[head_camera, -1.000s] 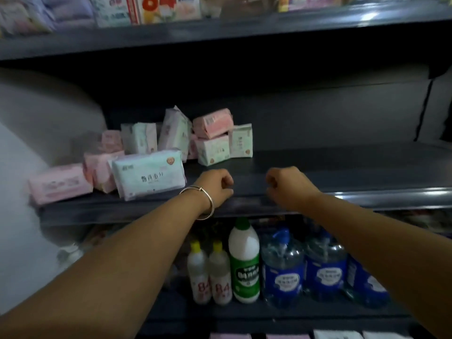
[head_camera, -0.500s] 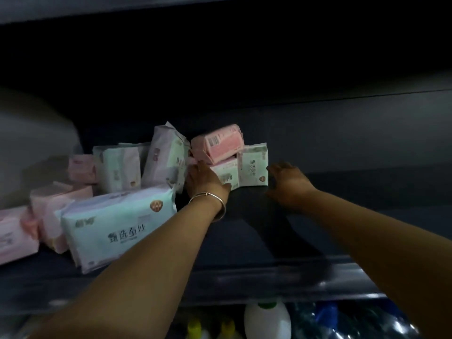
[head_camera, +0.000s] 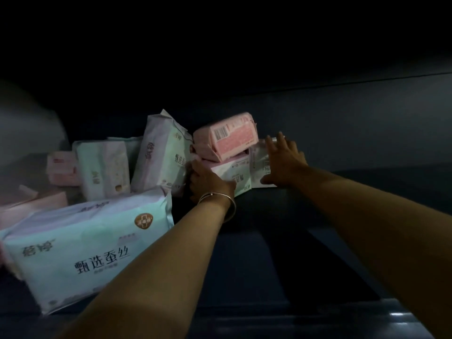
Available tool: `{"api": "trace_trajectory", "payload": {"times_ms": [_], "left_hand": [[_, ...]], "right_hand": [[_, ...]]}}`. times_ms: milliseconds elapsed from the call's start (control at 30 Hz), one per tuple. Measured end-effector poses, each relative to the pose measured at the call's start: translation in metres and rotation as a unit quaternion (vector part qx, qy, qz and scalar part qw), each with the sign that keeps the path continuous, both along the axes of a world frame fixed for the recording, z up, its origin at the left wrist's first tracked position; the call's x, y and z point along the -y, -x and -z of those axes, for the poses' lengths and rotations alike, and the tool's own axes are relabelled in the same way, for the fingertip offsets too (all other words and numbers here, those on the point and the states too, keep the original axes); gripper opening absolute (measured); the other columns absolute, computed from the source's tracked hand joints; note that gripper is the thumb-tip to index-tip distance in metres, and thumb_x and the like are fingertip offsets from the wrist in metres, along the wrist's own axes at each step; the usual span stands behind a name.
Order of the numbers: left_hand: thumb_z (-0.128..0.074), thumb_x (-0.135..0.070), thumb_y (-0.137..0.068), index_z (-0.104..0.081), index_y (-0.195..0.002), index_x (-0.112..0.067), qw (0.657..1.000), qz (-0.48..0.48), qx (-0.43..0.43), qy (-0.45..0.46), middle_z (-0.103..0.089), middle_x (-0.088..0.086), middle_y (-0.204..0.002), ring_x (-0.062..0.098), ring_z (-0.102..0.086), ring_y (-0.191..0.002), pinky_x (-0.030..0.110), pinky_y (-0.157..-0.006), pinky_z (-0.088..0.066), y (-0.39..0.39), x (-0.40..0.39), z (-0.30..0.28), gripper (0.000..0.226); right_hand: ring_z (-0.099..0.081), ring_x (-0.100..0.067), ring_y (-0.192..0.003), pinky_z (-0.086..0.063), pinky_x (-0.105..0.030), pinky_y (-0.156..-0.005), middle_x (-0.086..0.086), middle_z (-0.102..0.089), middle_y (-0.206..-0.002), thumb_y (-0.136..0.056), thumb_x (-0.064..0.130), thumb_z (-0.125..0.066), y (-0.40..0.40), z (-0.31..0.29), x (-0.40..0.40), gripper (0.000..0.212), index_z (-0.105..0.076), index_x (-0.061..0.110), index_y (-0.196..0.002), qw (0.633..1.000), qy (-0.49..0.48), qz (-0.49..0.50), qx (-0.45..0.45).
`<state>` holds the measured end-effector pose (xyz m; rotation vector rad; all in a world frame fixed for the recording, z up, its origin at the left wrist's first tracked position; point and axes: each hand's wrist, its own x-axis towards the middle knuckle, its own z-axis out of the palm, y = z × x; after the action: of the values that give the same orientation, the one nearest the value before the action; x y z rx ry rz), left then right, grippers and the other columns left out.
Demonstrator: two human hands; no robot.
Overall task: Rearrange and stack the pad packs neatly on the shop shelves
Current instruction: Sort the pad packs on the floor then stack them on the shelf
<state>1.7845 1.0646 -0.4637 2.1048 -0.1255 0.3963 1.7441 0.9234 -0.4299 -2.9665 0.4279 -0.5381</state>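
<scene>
Several pad packs lie jumbled on a dark shelf point(head_camera: 281, 253). A pink pack point(head_camera: 230, 137) sits tilted on top of a white pack point(head_camera: 233, 176). My left hand point(head_camera: 208, 182), with a bangle on the wrist, grips the left end of that white pack. My right hand point(head_camera: 283, 162) lies with spread, straight fingers against a small white pack point(head_camera: 258, 162) standing at the right of the pile. A tall mint pack point(head_camera: 163, 152) leans just left of my left hand. A large mint pack point(head_camera: 83, 245) lies at the front left.
More mint and pink packs point(head_camera: 102, 167) stand behind at the left, with a pink pack point(head_camera: 31, 209) at the left edge. The shelf's back wall point(head_camera: 354, 133) is close behind the pile. The shelf's front lip point(head_camera: 403, 316) shows at the lower right.
Both hands left the shelf's front edge and reached deep into the shelf. The left hand took hold of the white pack; the right hand moved onto the small white pack.
</scene>
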Motion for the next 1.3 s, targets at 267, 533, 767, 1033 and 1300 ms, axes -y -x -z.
{"api": "trace_trajectory", "payload": {"times_ms": [267, 533, 767, 1033, 1300], "left_hand": [[-0.083, -0.033, -0.064, -0.016, -0.144, -0.01, 1.0, -0.005, -0.025, 0.012, -0.027, 0.015, -0.144, 0.034, -0.031, -0.132, 0.044, -0.106, -0.035, -0.012, 0.003, 0.005, 0.107], [-0.083, -0.043, -0.061, -0.022, -0.143, -0.01, 0.999, 0.018, -0.029, 0.011, -0.032, 0.015, -0.145, 0.032, -0.032, -0.134, 0.043, -0.11, -0.031, 0.0, -0.001, -0.002, 0.107], [-0.085, -0.037, -0.057, -0.044, -0.127, -0.008, 0.986, 0.064, -0.022, 0.155, -0.053, 0.011, -0.128, 0.028, -0.052, -0.117, 0.043, -0.1, -0.045, 0.009, 0.0, -0.001, 0.086], [-0.085, -0.038, -0.059, -0.032, -0.134, -0.006, 0.98, 0.044, -0.035, 0.19, -0.047, 0.01, -0.136, 0.026, -0.049, -0.122, 0.039, -0.103, -0.042, -0.004, 0.002, 0.005, 0.098], [-0.085, -0.048, -0.045, -0.027, -0.139, -0.004, 0.983, 0.04, -0.041, 0.172, -0.041, 0.013, -0.141, 0.03, -0.043, -0.129, 0.044, -0.105, -0.04, 0.005, 0.004, 0.003, 0.119]], "right_hand": [[-0.024, -0.034, -0.134, -0.025, -0.045, -0.109, -0.015, -0.029, -0.143, -0.079, 0.038, -0.07, 0.001, -0.008, 0.006, 0.069, -0.041, 0.017, -0.138, 0.988, 0.132, 0.066, 0.038], [-0.028, -0.033, -0.129, -0.033, -0.041, -0.104, -0.015, -0.033, -0.139, -0.077, 0.046, -0.071, 0.013, -0.01, 0.005, 0.073, -0.044, 0.011, -0.136, 0.995, 0.067, 0.063, 0.033], [-0.024, -0.034, -0.137, -0.026, -0.048, -0.112, -0.017, -0.027, -0.147, -0.072, 0.045, -0.076, 0.005, -0.012, -0.001, 0.097, -0.023, 0.01, -0.145, 0.999, -0.022, 0.02, 0.02], [-0.024, -0.034, -0.133, -0.02, -0.045, -0.109, -0.012, -0.032, -0.143, -0.073, 0.068, -0.06, -0.003, -0.017, 0.005, 0.091, -0.028, 0.023, -0.145, 0.991, 0.083, 0.106, -0.01], [-0.038, -0.036, -0.127, -0.029, -0.045, -0.106, -0.018, -0.041, -0.136, -0.075, 0.045, -0.072, -0.001, -0.01, -0.001, 0.084, -0.03, 0.008, -0.138, 0.994, 0.055, 0.095, 0.02]]}}
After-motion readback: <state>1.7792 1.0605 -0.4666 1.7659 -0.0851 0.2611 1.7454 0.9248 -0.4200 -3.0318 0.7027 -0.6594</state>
